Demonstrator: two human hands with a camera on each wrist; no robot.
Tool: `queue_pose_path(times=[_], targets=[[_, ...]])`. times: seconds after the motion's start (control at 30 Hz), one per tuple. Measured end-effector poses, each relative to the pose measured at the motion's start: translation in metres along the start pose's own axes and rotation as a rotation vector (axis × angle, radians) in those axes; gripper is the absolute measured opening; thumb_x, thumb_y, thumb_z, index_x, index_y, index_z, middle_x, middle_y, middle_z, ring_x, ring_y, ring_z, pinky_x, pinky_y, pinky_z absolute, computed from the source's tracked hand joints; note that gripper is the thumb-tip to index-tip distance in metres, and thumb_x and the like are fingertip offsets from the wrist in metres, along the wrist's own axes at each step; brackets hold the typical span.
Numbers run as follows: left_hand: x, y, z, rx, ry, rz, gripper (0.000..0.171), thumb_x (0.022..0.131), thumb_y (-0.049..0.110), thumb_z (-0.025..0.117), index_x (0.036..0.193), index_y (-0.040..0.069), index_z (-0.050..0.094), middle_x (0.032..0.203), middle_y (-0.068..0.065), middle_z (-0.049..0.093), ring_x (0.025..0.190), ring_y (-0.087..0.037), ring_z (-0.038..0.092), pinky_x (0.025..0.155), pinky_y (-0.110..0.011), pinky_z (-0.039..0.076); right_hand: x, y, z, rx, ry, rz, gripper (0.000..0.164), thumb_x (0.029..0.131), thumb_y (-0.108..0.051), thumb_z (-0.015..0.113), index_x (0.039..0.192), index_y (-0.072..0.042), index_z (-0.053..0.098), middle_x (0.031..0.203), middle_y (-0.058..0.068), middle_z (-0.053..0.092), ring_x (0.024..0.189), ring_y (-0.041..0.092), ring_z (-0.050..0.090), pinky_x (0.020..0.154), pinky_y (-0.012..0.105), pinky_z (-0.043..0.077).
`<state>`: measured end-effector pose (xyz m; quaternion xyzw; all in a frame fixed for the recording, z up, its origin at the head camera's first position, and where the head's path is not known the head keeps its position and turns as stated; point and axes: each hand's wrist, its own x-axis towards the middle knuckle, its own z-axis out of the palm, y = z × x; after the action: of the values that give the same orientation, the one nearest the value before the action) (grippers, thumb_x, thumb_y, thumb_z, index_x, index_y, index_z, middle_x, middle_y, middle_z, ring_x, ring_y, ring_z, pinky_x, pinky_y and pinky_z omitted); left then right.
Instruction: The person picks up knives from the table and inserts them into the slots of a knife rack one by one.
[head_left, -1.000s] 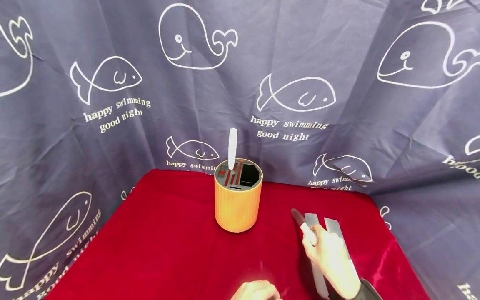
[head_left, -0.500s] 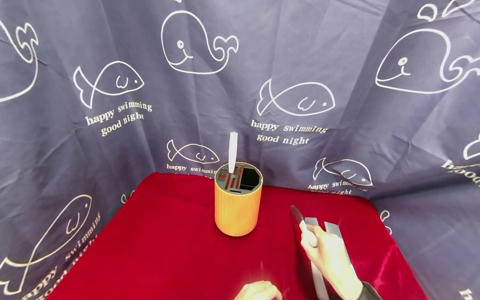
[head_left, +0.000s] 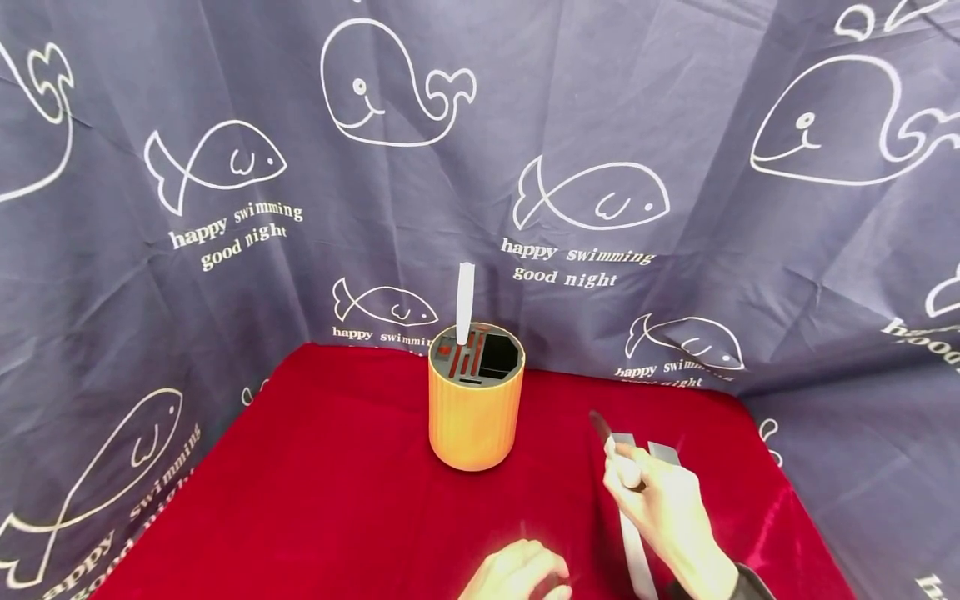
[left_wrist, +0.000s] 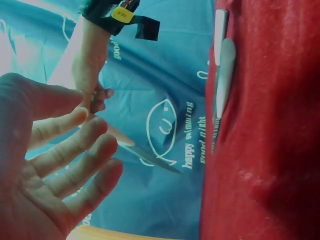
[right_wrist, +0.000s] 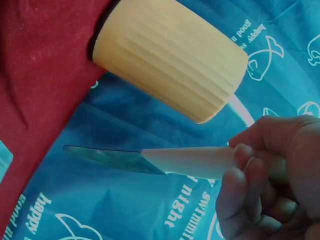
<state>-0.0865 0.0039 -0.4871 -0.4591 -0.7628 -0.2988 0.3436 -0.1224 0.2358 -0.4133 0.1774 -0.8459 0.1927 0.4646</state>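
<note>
My right hand (head_left: 667,512) grips a knife by its white handle (right_wrist: 192,161), fingers curled round it. The knife's blade (head_left: 600,425) points away and to the left; in the left wrist view it is raised off the cloth. Below that hand lie two flat, pale-handled knives, one on the left (head_left: 636,550) and one on the right (head_left: 663,452), partly hidden by the hand. My left hand (head_left: 517,571) is at the front edge of the view, fingers loosely bent and holding nothing. A yellow round knife block (head_left: 474,425) stands at the back, with one white handle (head_left: 465,304) sticking up from it.
The block's top has several narrow slots and one wide dark opening (head_left: 501,357). A red cloth (head_left: 337,500) covers the table. Blue-grey curtains (head_left: 420,200) with whale and fish drawings hang close behind it and at both sides.
My right hand has lifted and turned slightly with the knife, whose tip has shifted a little to the right. My left hand has come further into view, its fingers spreading apart.
</note>
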Motion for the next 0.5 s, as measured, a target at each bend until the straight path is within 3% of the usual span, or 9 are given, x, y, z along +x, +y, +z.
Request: queue_pose_path(times=[0.17, 0.3, 0.37, 0.5], targets=[[0.009, 0.003, -0.007, 0.025, 0.018, -0.067, 0.014, 0.096, 0.030, 0.069, 0.107, 0.023, 0.065, 0.095, 0.014, 0.063, 0.087, 0.000, 0.060, 0.087, -0.011, 0.050, 0.003, -0.003, -0.005, 0.005, 0.023, -0.031, 0.030, 0.065, -0.009, 0.075, 0.094, -0.014, 0.082, 0.074, -0.006, 0.076, 0.053, 0.005, 0.058, 0.059, 0.021, 0.058], [0.016, 0.004, -0.012, 0.023, 0.011, -0.102, 0.023, 0.094, 0.028, 0.070, 0.115, 0.023, 0.064, 0.103, 0.012, 0.064, 0.095, -0.002, 0.060, 0.089, -0.011, 0.050, 0.005, -0.005, -0.008, 0.035, 0.021, -0.024, 0.024, 0.081, -0.022, 0.068, 0.097, -0.010, 0.082, 0.080, 0.000, 0.079, 0.059, 0.012, 0.068, 0.070, 0.015, 0.058], [0.020, 0.005, -0.015, 0.027, 0.005, -0.115, 0.027, 0.093, 0.027, 0.071, 0.119, 0.023, 0.063, 0.108, 0.012, 0.064, 0.100, -0.002, 0.060, 0.091, -0.013, 0.050, 0.005, -0.006, -0.009, 0.058, 0.017, -0.019, 0.031, 0.089, -0.032, 0.061, 0.097, -0.010, 0.082, 0.081, 0.002, 0.079, 0.062, 0.013, 0.069, 0.076, 0.010, 0.056], [0.027, 0.005, -0.021, 0.042, -0.004, -0.124, 0.033, 0.093, 0.028, 0.070, 0.124, 0.023, 0.062, 0.115, 0.011, 0.063, 0.106, -0.003, 0.059, 0.096, -0.015, 0.049, 0.009, -0.010, -0.012, 0.087, 0.015, -0.028, 0.041, 0.094, -0.041, 0.054, 0.098, -0.010, 0.082, 0.081, 0.001, 0.079, 0.062, 0.007, 0.065, 0.077, 0.005, 0.053]])
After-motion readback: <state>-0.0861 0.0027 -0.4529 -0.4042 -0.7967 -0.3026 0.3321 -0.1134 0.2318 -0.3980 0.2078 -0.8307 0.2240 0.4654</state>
